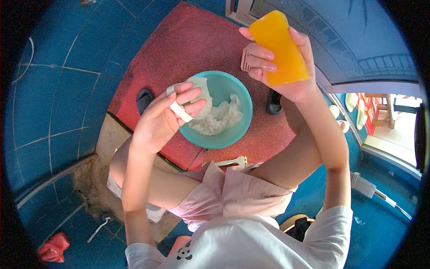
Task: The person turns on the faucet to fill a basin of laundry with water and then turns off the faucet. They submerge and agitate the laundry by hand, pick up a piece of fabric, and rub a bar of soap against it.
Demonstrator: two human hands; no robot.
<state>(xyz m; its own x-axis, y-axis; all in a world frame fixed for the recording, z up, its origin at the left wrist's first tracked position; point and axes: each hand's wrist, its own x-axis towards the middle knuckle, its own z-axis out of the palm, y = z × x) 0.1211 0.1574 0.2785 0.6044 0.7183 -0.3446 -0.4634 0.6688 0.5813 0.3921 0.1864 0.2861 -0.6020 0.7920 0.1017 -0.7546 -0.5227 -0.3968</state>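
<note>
My right hand (294, 91) holds up a yellow-orange bar of soap (280, 49), its fingers and thumb gripping the sides. Lower and to the left is my left hand (162, 120), palm up with the fingers stretched out. A narrow white band (180, 111) crosses its fingers; whether it is tape or a loose strip I cannot tell. Between my legs stands a turquoise basin (247, 104), with a crumpled white cloth (224, 117) in it. Part of a pink slatted piece (245, 60) shows beside my right fingers, the rest hidden behind them.
A red textured mat (165, 54) lies under the basin. Blue tiled walls (40, 98) rise on the left, and a door panel (380, 45) stands at upper right. A toothbrush-like white stick (98, 230) and a red crumpled bag (54, 247) lie at lower left.
</note>
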